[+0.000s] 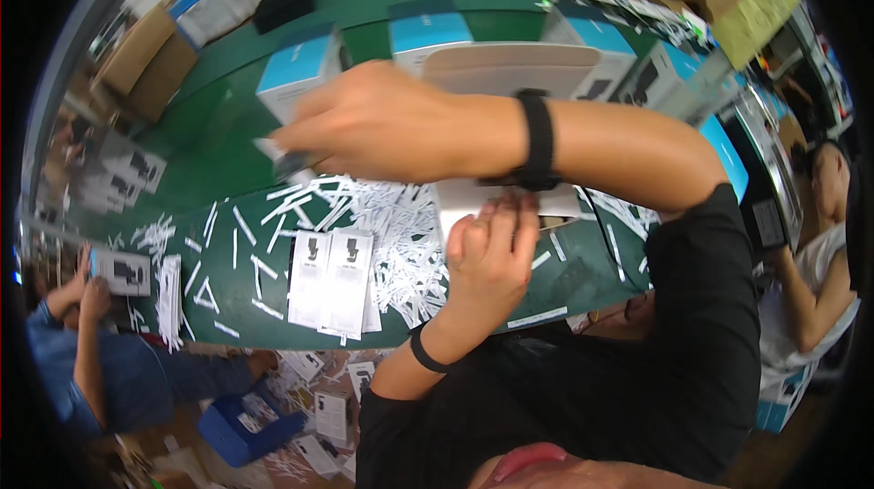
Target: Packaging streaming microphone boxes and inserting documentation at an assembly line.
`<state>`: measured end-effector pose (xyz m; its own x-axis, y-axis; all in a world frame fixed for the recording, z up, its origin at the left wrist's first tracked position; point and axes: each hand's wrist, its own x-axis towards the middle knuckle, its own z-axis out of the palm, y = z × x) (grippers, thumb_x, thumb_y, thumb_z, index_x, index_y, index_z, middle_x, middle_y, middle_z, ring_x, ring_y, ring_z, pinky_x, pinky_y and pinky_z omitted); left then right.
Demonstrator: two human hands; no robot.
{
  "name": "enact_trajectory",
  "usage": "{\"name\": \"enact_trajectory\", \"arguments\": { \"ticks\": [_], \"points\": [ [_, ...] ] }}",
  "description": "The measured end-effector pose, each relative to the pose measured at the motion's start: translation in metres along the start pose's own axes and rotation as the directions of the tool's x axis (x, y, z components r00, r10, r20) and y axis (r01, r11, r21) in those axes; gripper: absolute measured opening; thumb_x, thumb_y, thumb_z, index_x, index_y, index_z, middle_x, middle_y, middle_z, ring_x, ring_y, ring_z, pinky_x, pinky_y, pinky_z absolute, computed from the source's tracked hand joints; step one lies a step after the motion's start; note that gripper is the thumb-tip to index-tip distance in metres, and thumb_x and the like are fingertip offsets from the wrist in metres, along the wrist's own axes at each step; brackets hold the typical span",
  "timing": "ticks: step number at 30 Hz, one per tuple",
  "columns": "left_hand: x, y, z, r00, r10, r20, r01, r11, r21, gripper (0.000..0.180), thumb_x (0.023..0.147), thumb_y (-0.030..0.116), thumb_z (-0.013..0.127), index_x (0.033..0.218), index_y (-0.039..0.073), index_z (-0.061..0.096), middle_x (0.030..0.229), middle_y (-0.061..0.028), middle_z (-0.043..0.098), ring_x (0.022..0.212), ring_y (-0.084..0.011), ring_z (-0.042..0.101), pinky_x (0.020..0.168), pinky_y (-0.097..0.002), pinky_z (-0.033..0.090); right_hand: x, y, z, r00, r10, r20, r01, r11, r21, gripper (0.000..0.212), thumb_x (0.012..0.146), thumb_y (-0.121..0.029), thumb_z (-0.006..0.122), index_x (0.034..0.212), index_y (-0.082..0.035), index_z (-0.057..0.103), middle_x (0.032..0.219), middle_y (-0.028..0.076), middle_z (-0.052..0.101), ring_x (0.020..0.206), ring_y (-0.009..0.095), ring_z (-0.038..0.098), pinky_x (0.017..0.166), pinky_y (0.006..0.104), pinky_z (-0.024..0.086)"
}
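Note:
An open white box point(510, 66) stands in front of me with its lid flap raised. My left hand point(492, 257) is at its near side, fingers curled against the box; the fingertips are partly hidden. My right arm reaches across above the box to the left. At its end my right hand point(364, 120), smeared by motion, is closed around a small grey and white thing point(293, 166) that I cannot make out. Beside the box lie two printed leaflets point(330, 280), left of a heap of white paper strips point(396, 257).
Several blue-topped boxes point(428, 32) line the far side of the green table point(218, 138). A person at left holds a printed box point(120, 272); another person point(815, 289) sits at right. A blue bin point(250, 425) and fallen leaflets point(332, 416) are on the floor.

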<state>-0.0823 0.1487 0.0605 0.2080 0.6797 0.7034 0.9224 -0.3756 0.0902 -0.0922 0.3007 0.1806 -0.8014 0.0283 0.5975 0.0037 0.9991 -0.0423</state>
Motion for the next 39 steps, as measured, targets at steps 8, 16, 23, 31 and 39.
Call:
{"name": "enact_trajectory", "arguments": {
  "ticks": [8, 16, 23, 31, 39],
  "points": [
    [-0.003, -0.009, 0.006, 0.999, -0.037, -0.021, 0.036, 0.998, -0.047, 0.046, 0.087, 0.022, 0.072, 0.13, 0.007, 0.069, 0.126, -0.0102, 0.064, 0.109, -0.0271, 0.052, 0.099, -0.0429, 0.033, -0.014, -0.03, -0.102, 0.956, -0.015, -0.293, -0.139, 0.856, -0.498, 0.021, 0.075, -0.015, 0.074, 0.094, -0.005, 0.075, 0.089, 0.015, 0.073, 0.079, 0.032, 0.074, 0.065, 0.039, 0.059],
    [0.002, -0.009, 0.006, 0.734, -0.535, -0.418, -0.103, 0.521, -0.847, 0.065, 0.093, 0.029, 0.074, 0.136, -0.011, 0.047, 0.121, -0.0241, 0.065, 0.108, -0.0324, 0.064, 0.098, -0.0465, 0.049, -0.108, -0.057, -0.145, 0.814, 0.199, 0.545, -0.33, 0.932, 0.152, 0.033, 0.088, -0.027, 0.073, 0.109, -0.002, 0.074, 0.1, 0.017, 0.074, 0.084, 0.037, 0.071, 0.07, 0.0411, 0.057],
    [0.009, -0.037, -0.039, 0.859, -0.502, 0.1, 0.364, 0.461, -0.81, 0.055, 0.088, 0.004, 0.077, 0.137, -0.006, 0.054, 0.126, -0.0226, 0.066, 0.112, -0.0252, 0.067, 0.097, -0.0342, 0.051, -0.111, -0.034, -0.129, 0.898, 0.284, 0.337, -0.359, 0.915, 0.185, 0.028, 0.094, -0.029, 0.063, 0.089, -0.002, 0.066, 0.076, 0.016, 0.063, 0.07, 0.039, 0.063, 0.062, 0.0489, 0.048],
    [0.004, -0.04, -0.04, 0.865, -0.43, 0.259, 0.41, 0.307, -0.859, 0.056, 0.092, -0.01, 0.068, 0.143, -0.009, 0.046, 0.132, -0.0171, 0.058, 0.116, -0.017, 0.061, 0.098, -0.0287, 0.051, -0.117, -0.032, -0.107, 0.912, 0.18, 0.368, -0.159, 0.983, -0.086, 0.014, 0.086, -0.022, 0.069, 0.081, -0.009, 0.064, 0.066, 0.006, 0.055, 0.063, 0.028, 0.063, 0.05, 0.0437, 0.045],
    [0.007, -0.032, -0.038, 0.82, -0.529, 0.22, 0.41, 0.274, -0.87, 0.06, 0.083, 0.003, 0.083, 0.135, -0.005, 0.056, 0.123, -0.0187, 0.068, 0.107, -0.0199, 0.068, 0.093, -0.0323, 0.053, -0.121, -0.023, -0.109, 0.877, 0.088, 0.473, -0.128, 0.99, 0.054, 0.022, 0.084, -0.027, 0.072, 0.076, -0.009, 0.062, 0.062, 0.007, 0.057, 0.058, 0.032, 0.061, 0.049, 0.0451, 0.042]
  ]
}}
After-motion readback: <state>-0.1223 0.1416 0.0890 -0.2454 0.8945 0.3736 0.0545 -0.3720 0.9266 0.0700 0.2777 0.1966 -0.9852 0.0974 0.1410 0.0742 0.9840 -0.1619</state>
